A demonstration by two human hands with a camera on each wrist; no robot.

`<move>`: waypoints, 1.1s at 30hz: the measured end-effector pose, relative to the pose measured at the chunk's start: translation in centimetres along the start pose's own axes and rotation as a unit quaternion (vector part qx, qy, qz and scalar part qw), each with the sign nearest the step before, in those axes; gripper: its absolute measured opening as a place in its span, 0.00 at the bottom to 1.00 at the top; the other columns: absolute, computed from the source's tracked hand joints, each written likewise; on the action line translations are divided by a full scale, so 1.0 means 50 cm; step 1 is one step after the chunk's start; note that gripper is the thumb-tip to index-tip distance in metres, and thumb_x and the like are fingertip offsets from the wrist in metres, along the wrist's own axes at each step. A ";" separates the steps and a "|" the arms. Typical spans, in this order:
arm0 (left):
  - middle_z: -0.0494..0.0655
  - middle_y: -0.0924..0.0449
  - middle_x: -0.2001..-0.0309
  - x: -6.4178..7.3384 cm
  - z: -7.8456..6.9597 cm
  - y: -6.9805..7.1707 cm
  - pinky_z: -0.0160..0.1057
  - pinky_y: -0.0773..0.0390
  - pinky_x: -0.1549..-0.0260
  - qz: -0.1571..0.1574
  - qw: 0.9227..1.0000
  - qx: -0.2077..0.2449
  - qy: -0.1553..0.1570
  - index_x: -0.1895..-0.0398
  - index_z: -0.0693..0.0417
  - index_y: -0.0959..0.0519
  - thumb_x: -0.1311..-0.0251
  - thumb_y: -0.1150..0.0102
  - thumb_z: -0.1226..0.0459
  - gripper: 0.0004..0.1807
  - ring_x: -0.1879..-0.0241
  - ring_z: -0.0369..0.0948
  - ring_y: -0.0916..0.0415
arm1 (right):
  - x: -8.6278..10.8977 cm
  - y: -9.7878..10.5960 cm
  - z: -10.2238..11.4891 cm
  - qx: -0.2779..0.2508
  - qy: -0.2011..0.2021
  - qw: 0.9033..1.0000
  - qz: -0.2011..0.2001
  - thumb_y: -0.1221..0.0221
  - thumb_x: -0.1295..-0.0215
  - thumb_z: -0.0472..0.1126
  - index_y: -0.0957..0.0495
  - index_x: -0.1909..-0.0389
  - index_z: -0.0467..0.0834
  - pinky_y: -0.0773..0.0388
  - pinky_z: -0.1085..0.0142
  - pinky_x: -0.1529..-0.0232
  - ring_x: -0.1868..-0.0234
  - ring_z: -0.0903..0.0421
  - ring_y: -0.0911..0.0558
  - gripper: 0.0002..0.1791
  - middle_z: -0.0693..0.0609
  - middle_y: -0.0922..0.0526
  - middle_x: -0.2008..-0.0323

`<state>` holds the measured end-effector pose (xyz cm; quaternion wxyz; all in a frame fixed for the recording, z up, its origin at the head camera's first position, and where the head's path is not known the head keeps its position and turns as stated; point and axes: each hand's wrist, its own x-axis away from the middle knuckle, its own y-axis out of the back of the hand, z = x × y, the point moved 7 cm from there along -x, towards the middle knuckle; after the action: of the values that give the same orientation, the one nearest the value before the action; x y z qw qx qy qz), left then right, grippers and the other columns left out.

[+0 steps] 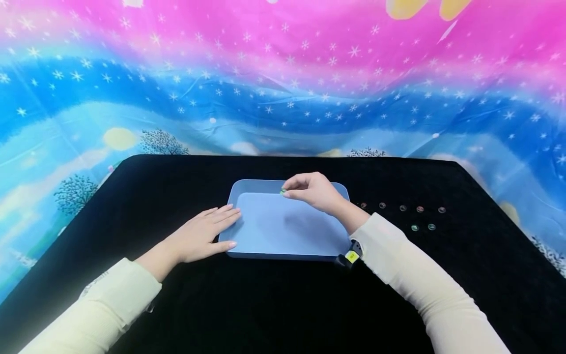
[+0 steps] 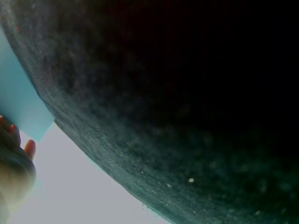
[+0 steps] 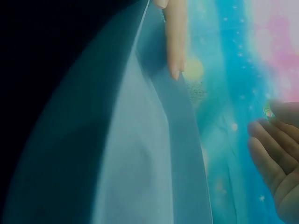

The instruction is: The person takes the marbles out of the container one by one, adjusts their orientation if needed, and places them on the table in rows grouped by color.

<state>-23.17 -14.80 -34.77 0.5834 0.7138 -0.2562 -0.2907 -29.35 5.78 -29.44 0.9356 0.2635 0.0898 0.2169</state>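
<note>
A light blue rectangular tray (image 1: 274,226) lies on the black-covered table. Above its far part, my right hand (image 1: 316,191) pinches a small green glass marble (image 1: 283,191) between thumb and fingertips. The right wrist view also shows this marble (image 3: 268,111) at the fingertips, with the other fingers loosely bent. My left hand (image 1: 205,233) rests on the tray's left side, its fingers extended over the rim. Only part of that left hand (image 2: 16,161) shows in the left wrist view, beside a corner of the tray (image 2: 25,105).
To the right of the tray, several small round glassy marbles, among them a reddish one (image 1: 420,209) and a green one (image 1: 414,227), lie in two rough rows on the black cloth (image 1: 283,305). A colourful printed curtain (image 1: 283,83) hangs behind the table.
</note>
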 end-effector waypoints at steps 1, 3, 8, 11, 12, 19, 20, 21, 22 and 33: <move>0.47 0.47 0.37 0.000 0.000 0.000 0.47 0.52 0.42 0.000 1.000 -0.001 -0.001 0.37 0.55 0.44 0.44 0.61 0.41 0.38 0.36 0.41 0.57 | 0.007 0.005 -0.002 -0.003 0.000 1.000 -0.002 0.42 0.46 0.41 0.22 0.63 0.42 0.27 0.64 0.61 0.62 0.58 0.23 0.10 0.51 0.20 0.65; 0.47 0.47 0.37 0.002 0.000 0.001 0.47 0.53 0.42 -0.001 1.000 0.001 0.000 0.37 0.55 0.44 0.44 0.61 0.41 0.38 0.36 0.42 0.57 | 0.019 0.015 -0.005 -0.007 0.001 1.000 -0.006 0.42 0.46 0.42 0.22 0.63 0.42 0.27 0.63 0.61 0.61 0.58 0.23 0.11 0.51 0.21 0.65; 0.46 0.48 0.36 0.005 0.000 -0.003 0.45 0.54 0.42 0.003 1.000 0.002 0.005 0.37 0.55 0.44 0.44 0.61 0.41 0.38 0.36 0.41 0.57 | 0.050 0.042 -0.019 -0.010 -0.003 1.000 -0.020 0.41 0.47 0.44 0.22 0.63 0.42 0.27 0.62 0.60 0.62 0.58 0.22 0.12 0.51 0.21 0.64; 0.46 0.47 0.36 0.006 -0.001 -0.004 0.46 0.53 0.42 0.002 1.000 0.004 0.005 0.37 0.55 0.44 0.44 0.61 0.41 0.38 0.36 0.41 0.57 | 0.069 0.059 -0.032 -0.021 -0.011 0.999 -0.031 0.41 0.47 0.44 0.22 0.62 0.41 0.27 0.61 0.60 0.62 0.57 0.22 0.14 0.49 0.21 0.63; 0.47 0.47 0.36 0.005 -0.001 -0.005 0.46 0.53 0.42 0.001 1.000 0.004 0.004 0.37 0.55 0.44 0.44 0.61 0.41 0.38 0.36 0.41 0.57 | 0.075 0.065 -0.038 -0.026 -0.015 0.999 -0.036 0.40 0.48 0.44 0.22 0.62 0.40 0.27 0.60 0.60 0.62 0.56 0.22 0.14 0.49 0.21 0.63; 0.47 0.47 0.37 0.003 -0.003 -0.005 0.46 0.53 0.42 0.002 1.000 -0.002 0.004 0.37 0.55 0.44 0.44 0.61 0.41 0.38 0.36 0.41 0.57 | 0.127 0.116 -0.068 -0.018 -0.032 0.997 -0.072 0.40 0.49 0.48 0.23 0.60 0.39 0.28 0.59 0.60 0.62 0.57 0.23 0.19 0.48 0.21 0.63; 0.47 0.46 0.37 0.003 -0.003 -0.003 0.46 0.53 0.42 0.001 1.000 -0.001 0.003 0.37 0.55 0.43 0.44 0.61 0.41 0.38 0.36 0.41 0.57 | 0.134 0.123 -0.072 -0.012 -0.034 0.996 -0.078 0.40 0.49 0.49 0.23 0.60 0.39 0.27 0.59 0.60 0.62 0.57 0.23 0.19 0.48 0.21 0.62; 0.47 0.47 0.37 0.003 -0.004 -0.003 0.46 0.53 0.42 0.002 1.000 0.000 0.004 0.37 0.55 0.44 0.44 0.61 0.41 0.38 0.36 0.41 0.57 | 0.142 0.130 -0.075 -0.006 -0.036 0.996 -0.085 0.41 0.49 0.50 0.23 0.60 0.39 0.27 0.60 0.60 0.62 0.58 0.23 0.20 0.48 0.21 0.62; 0.47 0.47 0.37 0.003 -0.004 -0.002 0.46 0.53 0.42 0.003 1.000 0.002 0.005 0.37 0.55 0.44 0.44 0.61 0.41 0.38 0.36 0.41 0.57 | 0.150 0.136 -0.078 -0.002 -0.038 0.995 -0.090 0.41 0.49 0.50 0.23 0.60 0.39 0.27 0.61 0.60 0.62 0.58 0.23 0.21 0.48 0.21 0.62; 0.47 0.47 0.37 0.004 -0.003 -0.001 0.46 0.52 0.42 0.002 1.000 0.006 0.008 0.37 0.54 0.43 0.44 0.61 0.40 0.38 0.37 0.41 0.57 | 0.236 0.192 -0.113 0.009 -0.034 0.990 -0.136 0.42 0.46 0.46 0.24 0.61 0.36 0.26 0.62 0.64 0.65 0.60 0.21 0.18 0.53 0.19 0.65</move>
<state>-22.91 -14.82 -34.80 0.5819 0.7190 -0.2543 -0.2823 -23.90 21.05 -29.74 0.9567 0.2642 0.0946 0.0777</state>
